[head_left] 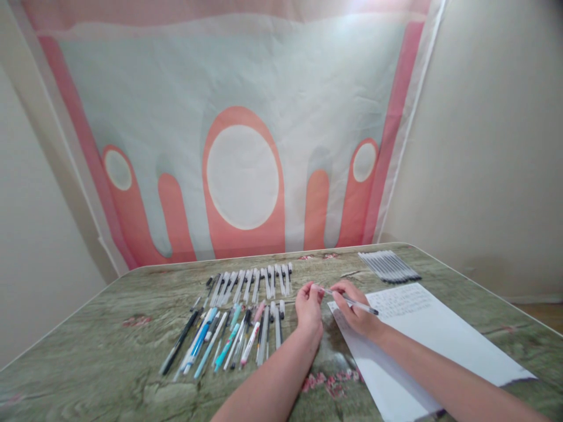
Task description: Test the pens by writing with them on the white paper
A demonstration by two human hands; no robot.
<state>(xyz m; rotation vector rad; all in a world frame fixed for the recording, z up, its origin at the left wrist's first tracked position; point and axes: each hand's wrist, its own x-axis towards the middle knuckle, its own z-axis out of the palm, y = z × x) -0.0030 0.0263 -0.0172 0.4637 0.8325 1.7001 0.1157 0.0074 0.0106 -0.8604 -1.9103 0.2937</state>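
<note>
A slim clear pen (363,306) with a dark end is held level between my two hands, just above the left edge of a white sheet of paper (422,340). My right hand (355,310) is closed round the pen's barrel. My left hand (309,308) pinches the pen's other end; the fingers partly cover that end, so I cannot tell whether a cap is there. Rows of handwriting fill the upper part of the sheet.
Left of my hands lie a row of clear pen barrels and caps (250,284) and, nearer, a row of mixed coloured pens (226,340). Several clear pens with dark ends (389,265) lie side by side at the table's (109,346) back right. A printed cloth (294,76) hangs behind.
</note>
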